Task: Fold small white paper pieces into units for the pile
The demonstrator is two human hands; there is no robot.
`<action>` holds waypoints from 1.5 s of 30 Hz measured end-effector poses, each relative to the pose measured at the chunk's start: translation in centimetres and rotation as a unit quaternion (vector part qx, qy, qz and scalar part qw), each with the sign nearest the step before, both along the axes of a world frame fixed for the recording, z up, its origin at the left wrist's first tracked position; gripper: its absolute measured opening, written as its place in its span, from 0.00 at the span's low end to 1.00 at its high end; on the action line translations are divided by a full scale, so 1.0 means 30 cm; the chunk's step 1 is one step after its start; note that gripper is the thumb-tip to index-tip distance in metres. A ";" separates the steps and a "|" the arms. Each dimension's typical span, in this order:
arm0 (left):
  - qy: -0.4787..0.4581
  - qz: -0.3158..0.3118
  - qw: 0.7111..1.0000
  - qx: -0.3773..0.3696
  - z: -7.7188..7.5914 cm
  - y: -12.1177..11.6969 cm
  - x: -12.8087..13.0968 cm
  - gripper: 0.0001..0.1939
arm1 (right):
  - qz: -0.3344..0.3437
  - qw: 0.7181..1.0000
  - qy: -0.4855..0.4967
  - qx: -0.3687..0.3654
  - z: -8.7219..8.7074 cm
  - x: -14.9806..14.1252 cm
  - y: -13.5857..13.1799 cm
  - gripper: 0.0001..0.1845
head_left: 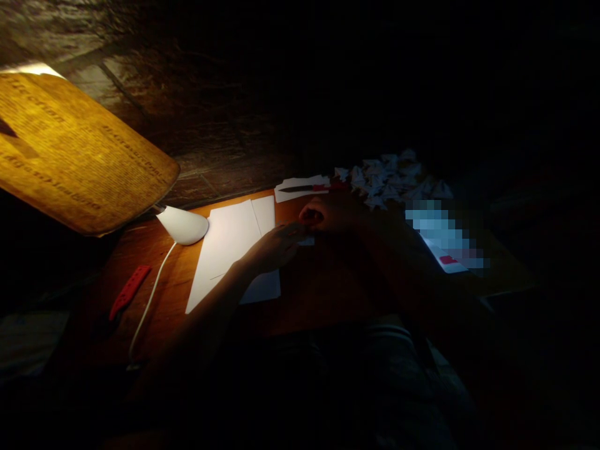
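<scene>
Dimly lit head view: both hands close together above the desk.
Left hand: fingers narrowly spread, lying against a small white paper scrap.
Right hand: fingers curled, nearly closed, just beside the scrap; any grip is too dark to tell.
Nearby: large white paper sheets under the left wrist; a red-handled knife on paper; folded white paper pieces heaped beyond.
Farther left: white desk lamp; red strip-shaped tool.
Right: pixelated, blurred device.
</scene>
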State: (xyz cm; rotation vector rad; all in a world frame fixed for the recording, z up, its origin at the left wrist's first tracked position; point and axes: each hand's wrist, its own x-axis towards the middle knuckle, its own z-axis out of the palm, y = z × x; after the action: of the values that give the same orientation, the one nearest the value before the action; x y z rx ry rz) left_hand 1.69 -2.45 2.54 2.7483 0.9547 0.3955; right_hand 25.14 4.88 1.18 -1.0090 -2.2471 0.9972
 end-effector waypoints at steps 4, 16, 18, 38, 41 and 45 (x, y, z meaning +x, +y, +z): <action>-0.001 -0.004 1.000 0.007 -0.003 0.006 -0.003 0.21 | 0.008 1.000 0.000 0.002 -0.005 0.003 0.005 0.20; 0.013 -0.010 1.000 0.026 -0.023 0.029 -0.013 0.21 | 0.000 1.000 0.005 -0.004 -0.024 -0.009 0.022 0.20; 0.018 -0.007 0.999 0.029 -0.021 0.028 -0.008 0.22 | -0.006 1.000 0.002 -0.001 -0.020 -0.012 0.019 0.19; 0.021 -0.001 0.999 0.035 -0.020 0.014 0.013 0.26 | -0.002 1.000 -0.022 0.008 0.021 -0.009 -0.012 0.13; -0.004 0.000 0.999 0.034 -0.019 0.023 0.007 0.23 | 0.006 1.000 -0.010 0.006 0.016 -0.006 -0.012 0.13; -0.037 0.002 0.999 0.032 -0.023 0.035 -0.005 0.16 | -0.009 1.000 -0.015 0.000 0.020 0.000 -0.031 0.11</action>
State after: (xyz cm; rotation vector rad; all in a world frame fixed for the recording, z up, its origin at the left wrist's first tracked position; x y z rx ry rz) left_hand 1.55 -1.41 1.85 2.7679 0.9461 0.5334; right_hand 25.14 3.96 1.79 -1.0483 -2.2579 0.9804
